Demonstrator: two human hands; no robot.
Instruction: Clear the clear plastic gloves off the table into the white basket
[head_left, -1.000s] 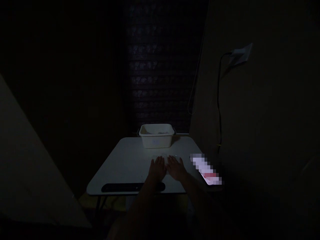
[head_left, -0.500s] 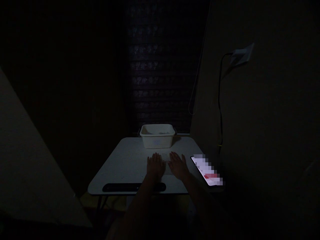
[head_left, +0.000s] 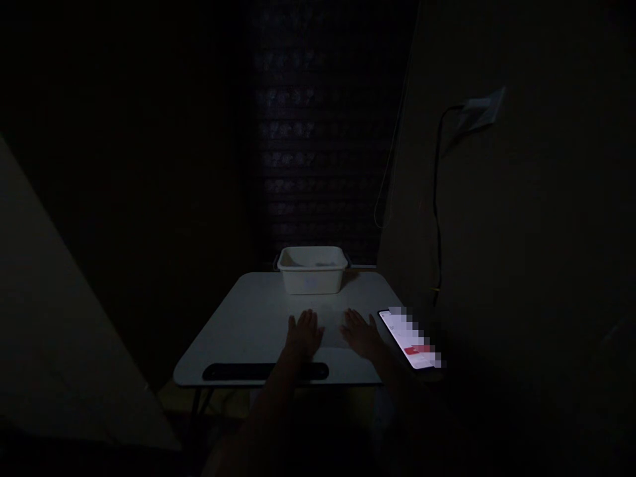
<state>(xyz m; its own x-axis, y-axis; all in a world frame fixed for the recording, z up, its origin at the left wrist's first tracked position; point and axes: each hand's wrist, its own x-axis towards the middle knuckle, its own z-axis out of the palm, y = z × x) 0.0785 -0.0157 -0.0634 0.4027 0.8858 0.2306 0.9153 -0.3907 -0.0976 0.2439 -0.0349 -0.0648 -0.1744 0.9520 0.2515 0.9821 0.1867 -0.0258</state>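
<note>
In dim light, a thin, see-through sheet [head_left: 334,328], perhaps a plastic bag, lies flat on the white table [head_left: 238,331]. My left hand [head_left: 305,333] rests palm down at its left side, fingers stretched out. On its right side, my right hand [head_left: 361,333] also lies flat with the fingers apart. The sheet shows between both hands, and its outer edges are hard to make out. Neither hand grips anything.
A white plastic tub [head_left: 313,279] with something pale inside stands at the table's back. A lit phone [head_left: 405,338] lies at the right edge. A dark slotted strip [head_left: 238,371] runs along the front edge. A cable [head_left: 436,199] hangs from a wall socket [head_left: 481,111].
Both hands have slid apart, the left slightly left and the right slightly right, so more of the sheet shows between them. The tub and phone stay in place.
</note>
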